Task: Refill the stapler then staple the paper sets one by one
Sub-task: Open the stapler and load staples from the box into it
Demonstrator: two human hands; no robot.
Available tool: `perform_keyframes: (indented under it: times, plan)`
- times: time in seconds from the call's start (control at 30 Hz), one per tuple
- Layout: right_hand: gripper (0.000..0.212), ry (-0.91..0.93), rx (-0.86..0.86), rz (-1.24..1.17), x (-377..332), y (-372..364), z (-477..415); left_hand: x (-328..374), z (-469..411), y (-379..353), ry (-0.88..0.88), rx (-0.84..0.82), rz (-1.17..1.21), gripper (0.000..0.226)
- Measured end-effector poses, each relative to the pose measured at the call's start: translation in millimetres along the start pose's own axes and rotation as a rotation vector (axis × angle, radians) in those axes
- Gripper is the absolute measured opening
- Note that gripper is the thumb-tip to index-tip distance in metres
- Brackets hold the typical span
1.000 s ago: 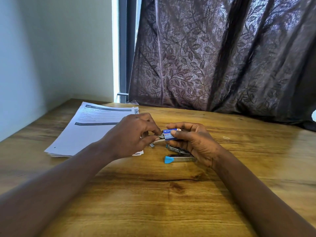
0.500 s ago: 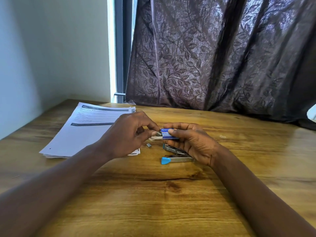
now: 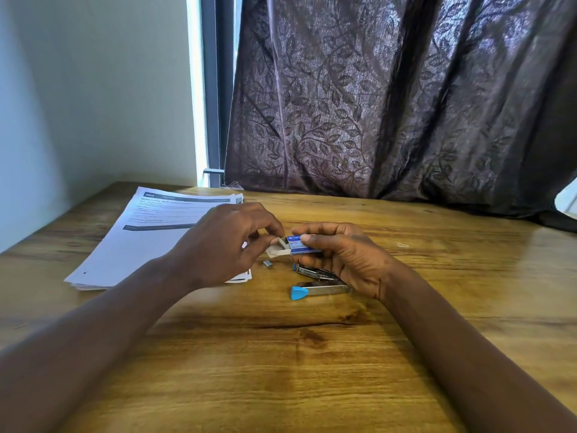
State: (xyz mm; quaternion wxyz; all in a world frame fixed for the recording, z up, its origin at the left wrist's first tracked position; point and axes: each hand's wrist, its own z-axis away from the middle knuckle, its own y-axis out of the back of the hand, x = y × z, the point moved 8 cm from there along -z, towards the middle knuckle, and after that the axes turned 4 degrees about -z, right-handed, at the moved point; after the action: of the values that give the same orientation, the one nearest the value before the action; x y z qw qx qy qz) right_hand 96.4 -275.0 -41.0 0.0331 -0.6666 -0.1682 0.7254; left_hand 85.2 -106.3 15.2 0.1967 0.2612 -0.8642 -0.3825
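My right hand (image 3: pixel 340 254) holds a small blue staple box (image 3: pixel 302 245) just above the table. Its white inner tray (image 3: pixel 278 252) is slid out to the left. My left hand (image 3: pixel 224 245) pinches a strip of staples at the tray's open end. Under my right hand the stapler (image 3: pixel 318 285) lies opened on the table, blue tip pointing left, partly hidden by my palm. A small loose piece of staples (image 3: pixel 268 263) lies on the wood between my hands. The stack of printed paper (image 3: pixel 140 239) lies at the left, its near corner covered by my left hand.
The wooden table (image 3: pixel 281 354) runs to a white wall on the left. A dark leaf-patterned curtain (image 3: pixel 390 104) hangs along the far edge, with a window frame (image 3: pixel 214 89) beside it. Bare wood spreads in front of my arms and to the right.
The white tray has come further out of the blue box, and my left fingers have shifted onto the staples at its end. The camera view drifted slightly.
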Motion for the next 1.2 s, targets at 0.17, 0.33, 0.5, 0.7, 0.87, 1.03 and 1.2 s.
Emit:
perform_keyframes:
  times: [0.17,0.33,0.5,0.7,0.87,1.03,1.2]
  plan:
    - [0.016,-0.003,0.025,-0.028,1.5,2.8,-1.8,-13.1,2.0,6.1,0.113,0.118,0.137,0.014]
    - [0.015,0.008,0.105,-0.115,1.1,9.2,-1.7,-26.0,2.8,9.0,0.236,0.152,0.303,0.014]
    - [0.018,0.045,0.17,-0.162,-1.9,14.5,-1.1,-26.1,8.8,-8.3,0.232,-0.149,0.417,0.012]
    - [0.022,0.062,0.194,-0.172,-1.4,17.3,-2.2,-15.1,15.5,-27.9,0.136,-0.394,0.18,0.007]
    - [0.015,0.065,0.198,-0.17,-0.7,18.6,-3.3,-15.9,15.6,-28.1,0.13,-0.411,0.215,0.01]
    - [0.01,0.062,0.195,-0.163,-0.2,19.2,-4.5,-27.2,15.2,-22.4,0.184,-0.309,0.296,0.014]
    - [0.01,0.053,0.2,-0.162,0.4,19.6,-4.9,-36.4,12.6,-23.1,0.239,-0.216,0.253,0.015]
